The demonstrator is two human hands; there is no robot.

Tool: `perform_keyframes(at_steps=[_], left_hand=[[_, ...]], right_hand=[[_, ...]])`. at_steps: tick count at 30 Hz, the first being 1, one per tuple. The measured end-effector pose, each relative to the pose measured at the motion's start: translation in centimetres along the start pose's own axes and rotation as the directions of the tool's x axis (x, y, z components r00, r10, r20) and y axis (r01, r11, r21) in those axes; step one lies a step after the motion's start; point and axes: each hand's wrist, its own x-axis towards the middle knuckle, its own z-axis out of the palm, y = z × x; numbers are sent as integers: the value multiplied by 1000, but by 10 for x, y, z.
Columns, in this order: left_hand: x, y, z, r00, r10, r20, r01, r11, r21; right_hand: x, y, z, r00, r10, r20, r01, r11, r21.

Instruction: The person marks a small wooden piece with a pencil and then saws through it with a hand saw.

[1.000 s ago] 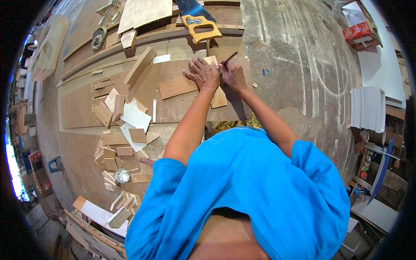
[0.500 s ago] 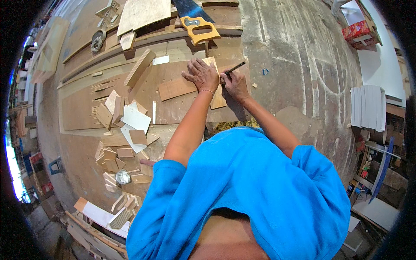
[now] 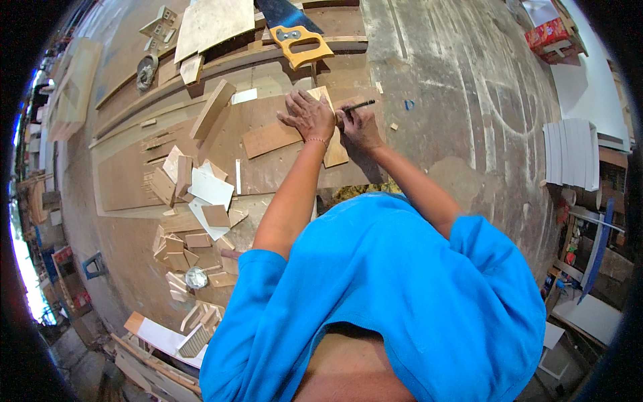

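My left hand (image 3: 310, 116) lies flat with spread fingers on a pale strip of wood (image 3: 336, 153), pressing it against the plywood sheet (image 3: 268, 171). Close by its wrist, on the right, my right hand (image 3: 360, 127) pinches a dark pencil (image 3: 360, 105) at the strip's right edge. The pencil slants up to the right, and its tip is hidden by my fingers. A brown wood offcut (image 3: 271, 139) lies left of the strip, partly behind my left hand. Beyond both hands rests a handsaw (image 3: 303, 45) with a yellow handle and a dark blade.
Wood and white board offcuts (image 3: 211, 185) are heaped to the left, beside a round tin (image 3: 196, 277). A thick wood block (image 3: 213, 109) and a plywood panel (image 3: 214, 30) lie farther off. At the right stand stacked white boards (image 3: 571, 154) and a red box (image 3: 552, 39).
The pencil leans lower than before, and my right hand has turned slightly with it. My left hand stays flat on the wood strip. The whole view has shifted a little.
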Motion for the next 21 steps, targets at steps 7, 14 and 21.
perform_keyframes(at_steps=[7, 14, 21], left_hand=[[-2, 5, -5, 999, -21, 33, 20, 1000, 4], [0, 4, -8, 994, -30, 104, 29, 999, 18], [1, 8, -9, 995, -37, 97, 33, 999, 37]], right_hand=[[17, 4, 5, 978, 192, 82, -193, 981, 5], [-7, -4, -7, 977, 178, 122, -175, 984, -32], [18, 7, 7, 978, 178, 105, -169, 982, -84]])
